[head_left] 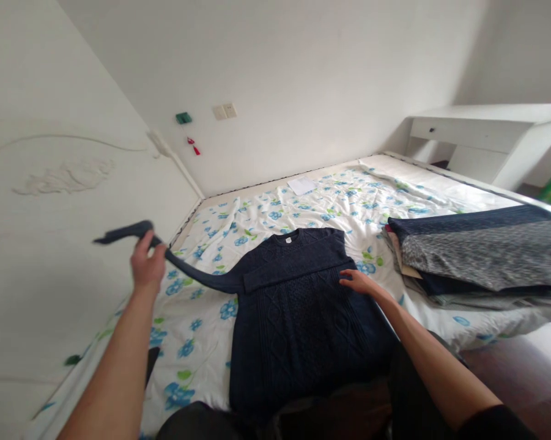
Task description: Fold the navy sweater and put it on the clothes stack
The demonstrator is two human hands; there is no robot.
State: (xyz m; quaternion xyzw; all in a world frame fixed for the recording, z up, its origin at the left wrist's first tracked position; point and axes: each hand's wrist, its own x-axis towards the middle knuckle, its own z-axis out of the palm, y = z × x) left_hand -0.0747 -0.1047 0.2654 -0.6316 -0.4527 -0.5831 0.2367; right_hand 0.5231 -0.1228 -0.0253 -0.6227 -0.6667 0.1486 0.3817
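A navy cable-knit sweater [303,330] lies spread on the bed, its neckline away from me. One sleeve is folded flat across the chest, coming from the right shoulder. My left hand [147,263] grips the other sleeve and holds it up off the bed, out to the left; the cuff end hangs bent beyond my fingers. My right hand [356,282] rests at the sweater's right edge, just below the folded sleeve, with fingers stretched out and nothing held.
A stack of folded clothes [468,250], grey and navy on top, lies at the right on the floral bedsheet [229,244]. A white paper [301,186] is near the wall. The white headboard [64,244] stands at left, a white desk [477,131] at back right.
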